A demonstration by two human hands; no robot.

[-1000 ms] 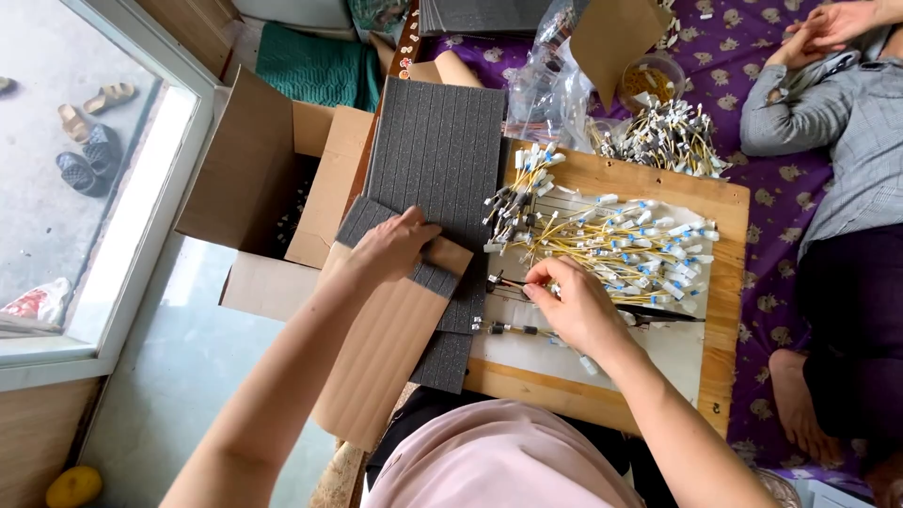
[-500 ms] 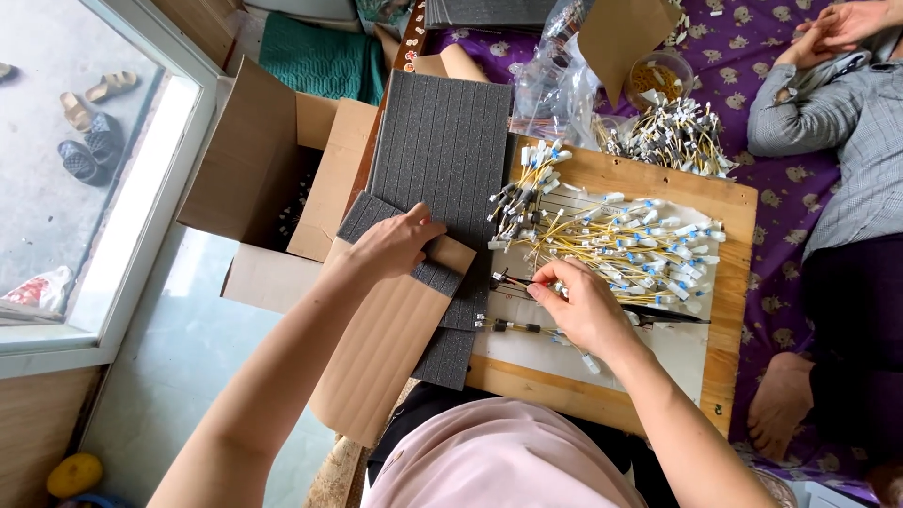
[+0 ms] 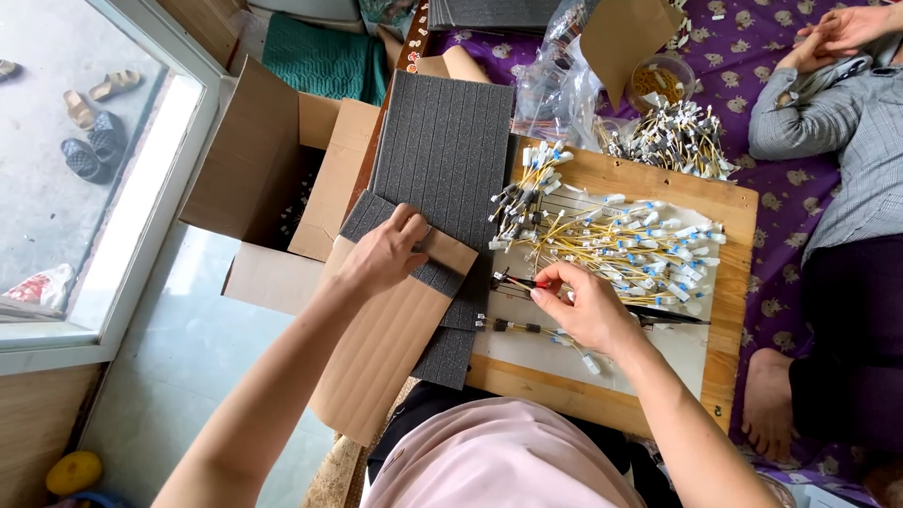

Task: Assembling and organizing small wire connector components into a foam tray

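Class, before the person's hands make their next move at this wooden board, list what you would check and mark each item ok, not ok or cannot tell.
1. Left hand rests flat on the cardboard strip: ok.
2. Right hand pinches a small part, grip secure: cannot tell.
3. Yellow wire pile lies fully on the wooden board: ok.
4. Grey foam sheet lies flat: ok.
5. Other person's foot is off the board: ok.

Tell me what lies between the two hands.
Head view: between left hand and right hand lie the cardboard strip's end and grey foam sheet.
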